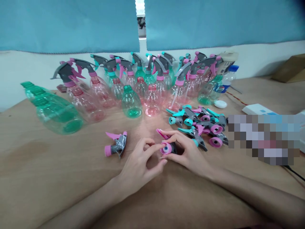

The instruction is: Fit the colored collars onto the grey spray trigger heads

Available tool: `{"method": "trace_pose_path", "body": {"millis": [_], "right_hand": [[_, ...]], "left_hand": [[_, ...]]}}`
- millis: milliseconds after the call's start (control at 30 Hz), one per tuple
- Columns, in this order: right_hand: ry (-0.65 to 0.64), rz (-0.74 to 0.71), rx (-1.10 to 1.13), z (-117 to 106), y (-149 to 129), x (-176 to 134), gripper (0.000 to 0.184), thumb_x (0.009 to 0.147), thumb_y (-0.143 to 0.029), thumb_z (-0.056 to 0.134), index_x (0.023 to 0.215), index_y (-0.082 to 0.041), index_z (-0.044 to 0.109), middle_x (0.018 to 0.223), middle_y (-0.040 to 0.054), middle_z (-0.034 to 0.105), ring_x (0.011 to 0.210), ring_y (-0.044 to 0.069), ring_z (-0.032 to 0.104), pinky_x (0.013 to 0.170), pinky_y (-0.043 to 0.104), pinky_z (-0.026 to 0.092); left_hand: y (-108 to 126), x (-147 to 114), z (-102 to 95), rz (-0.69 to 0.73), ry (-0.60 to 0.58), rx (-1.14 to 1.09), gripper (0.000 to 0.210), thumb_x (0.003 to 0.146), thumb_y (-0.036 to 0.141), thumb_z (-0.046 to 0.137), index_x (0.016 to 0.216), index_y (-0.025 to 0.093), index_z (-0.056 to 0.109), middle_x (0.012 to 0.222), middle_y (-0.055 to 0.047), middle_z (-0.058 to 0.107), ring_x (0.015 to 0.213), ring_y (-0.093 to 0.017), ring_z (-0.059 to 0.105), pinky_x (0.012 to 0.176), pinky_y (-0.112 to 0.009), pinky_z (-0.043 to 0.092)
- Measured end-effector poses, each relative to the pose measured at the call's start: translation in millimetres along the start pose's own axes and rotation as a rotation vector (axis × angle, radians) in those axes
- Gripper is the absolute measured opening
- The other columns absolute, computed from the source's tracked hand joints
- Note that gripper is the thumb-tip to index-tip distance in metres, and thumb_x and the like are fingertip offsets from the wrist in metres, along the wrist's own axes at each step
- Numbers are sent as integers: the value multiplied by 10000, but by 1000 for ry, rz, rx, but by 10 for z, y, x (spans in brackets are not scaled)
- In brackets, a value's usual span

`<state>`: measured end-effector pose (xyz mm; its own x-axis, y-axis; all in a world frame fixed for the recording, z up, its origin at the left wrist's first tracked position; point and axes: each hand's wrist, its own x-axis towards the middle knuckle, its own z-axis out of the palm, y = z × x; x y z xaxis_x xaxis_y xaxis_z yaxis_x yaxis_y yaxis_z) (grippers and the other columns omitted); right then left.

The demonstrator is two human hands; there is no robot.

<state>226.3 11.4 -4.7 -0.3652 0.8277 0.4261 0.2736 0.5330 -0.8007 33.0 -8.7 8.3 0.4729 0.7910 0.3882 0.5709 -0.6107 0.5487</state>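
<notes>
My right hand grips a trigger spray head with a pink collar and grey body, its collar opening turned toward me. My left hand reaches to the same collar; its index fingertip touches the rim, while the thumb is apart just below. Another pink and grey spray head lies on the table left of my hands. Beyond my right hand is a pile of loose spray heads, pink and turquoise with grey bodies. My right fingers hide part of the held spray head's body.
Across the wooden table stand several clear bottles, among them an uncapped green bottle and an uncapped pink bottle. Behind are bottles with spray heads on. At left, green bottles lean. A blue-capped drink bottle stands at the back right.
</notes>
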Motion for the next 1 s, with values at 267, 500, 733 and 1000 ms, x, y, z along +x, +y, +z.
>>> {"method": "trace_pose_path", "body": {"millis": [267, 500, 733, 1000], "right_hand": [[-76, -33, 80, 4, 23, -19, 222, 753, -215, 721, 920, -231, 575, 1269, 74, 568, 1227, 243, 512, 985, 442, 463], [-81, -37, 56, 1, 15, -15, 213, 768, -228, 708, 919, -228, 557, 1266, 81, 571, 1209, 241, 526, 974, 445, 470], [-57, -6, 58, 18, 5, -13, 226, 760, -244, 720, 912, -220, 555, 1208, 87, 600, 1196, 245, 537, 970, 438, 470], [-59, 14, 94, 23, 16, -9, 232, 754, -184, 715, 885, -219, 526, 1211, 89, 596, 1205, 241, 531, 990, 442, 455]], "left_hand": [[9, -8, -59, 39, -121, -85, 280, 865, 245, 573, 1144, 232, 553, 1076, -52, 461, 867, -151, 532, 782, -304, 494], [17, -13, -24, 53, -41, -39, 241, 869, 203, 556, 1110, 216, 558, 1020, -49, 490, 862, -151, 548, 769, -293, 494], [9, -31, -18, 10, 27, 14, 136, 880, 206, 553, 1013, 199, 579, 952, -34, 524, 855, -152, 550, 757, -279, 479], [-16, -32, -17, 86, 5, 8, 283, 877, 170, 549, 1157, 215, 555, 980, -37, 493, 823, -136, 554, 714, -258, 492]]}}
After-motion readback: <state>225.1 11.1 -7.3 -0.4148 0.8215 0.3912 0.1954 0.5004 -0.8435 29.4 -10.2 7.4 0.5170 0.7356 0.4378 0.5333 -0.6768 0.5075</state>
